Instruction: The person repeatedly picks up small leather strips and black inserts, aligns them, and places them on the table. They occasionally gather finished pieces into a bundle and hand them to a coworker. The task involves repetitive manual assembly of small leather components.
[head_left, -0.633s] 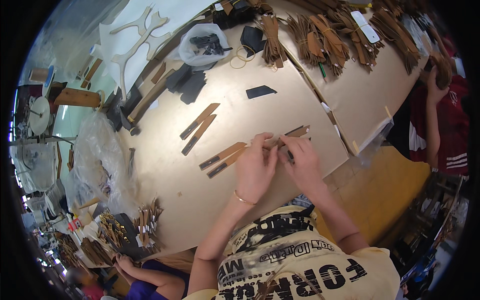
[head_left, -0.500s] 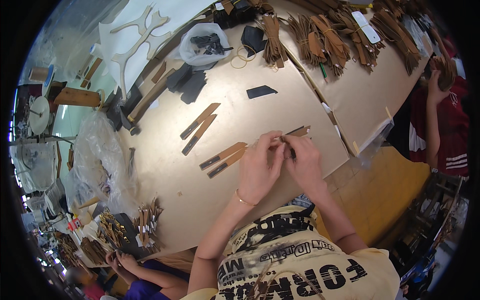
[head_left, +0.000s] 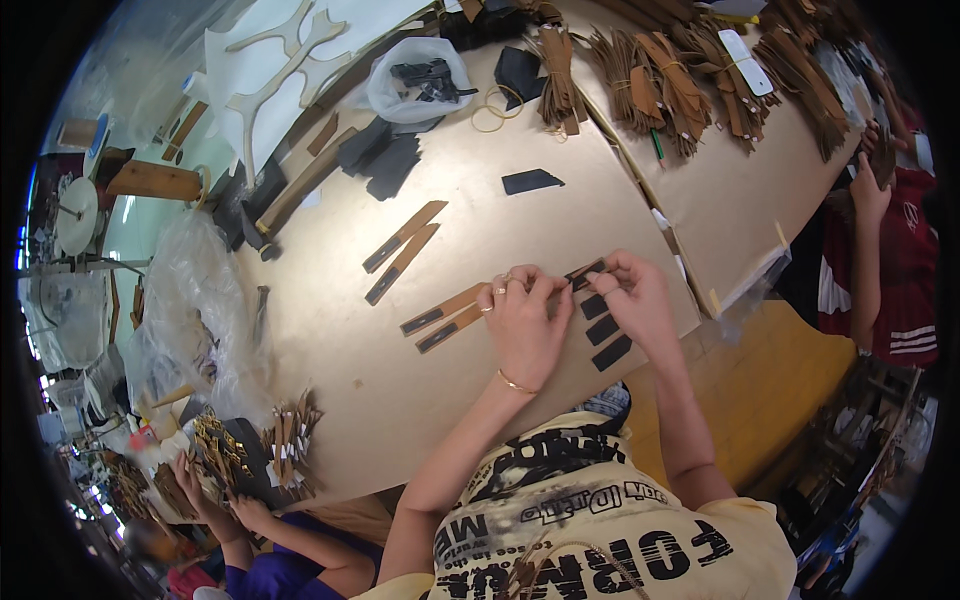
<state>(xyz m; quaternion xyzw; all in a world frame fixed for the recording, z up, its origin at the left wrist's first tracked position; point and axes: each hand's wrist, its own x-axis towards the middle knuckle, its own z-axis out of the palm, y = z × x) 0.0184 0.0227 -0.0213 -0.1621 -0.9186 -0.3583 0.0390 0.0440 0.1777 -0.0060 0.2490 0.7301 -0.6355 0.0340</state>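
Over the near right part of the table, a short brown leather strap (head_left: pixel 588 270) with a dark end is pinched between my two hands. My left hand (head_left: pixel 525 330) grips it from the left with closed fingertips. My right hand (head_left: pixel 642 308) has thumb and fingers on its other end. Just below the strap lie several small black pieces (head_left: pixel 602 330), partly under my right hand. Left of my left hand rest two brown leather straps with black patches (head_left: pixel 450 320). Two similar straps (head_left: pixel 402 260) lie farther off. Fingers hide part of the held strap.
A black slanted piece (head_left: pixel 532 181) lies ahead. Beyond are a plastic bag of black scraps (head_left: pixel 420 82), a hammer (head_left: pixel 300 190) and bundles of brown strips (head_left: pixel 640 85). Co-workers' hands show at the lower left (head_left: pixel 250 512) and far right (head_left: pixel 870 195).
My right hand has shifted right and apart from my left, uncovering the small black pieces. The strap now shows between the fingertips. The lower-left co-worker's hands have moved.
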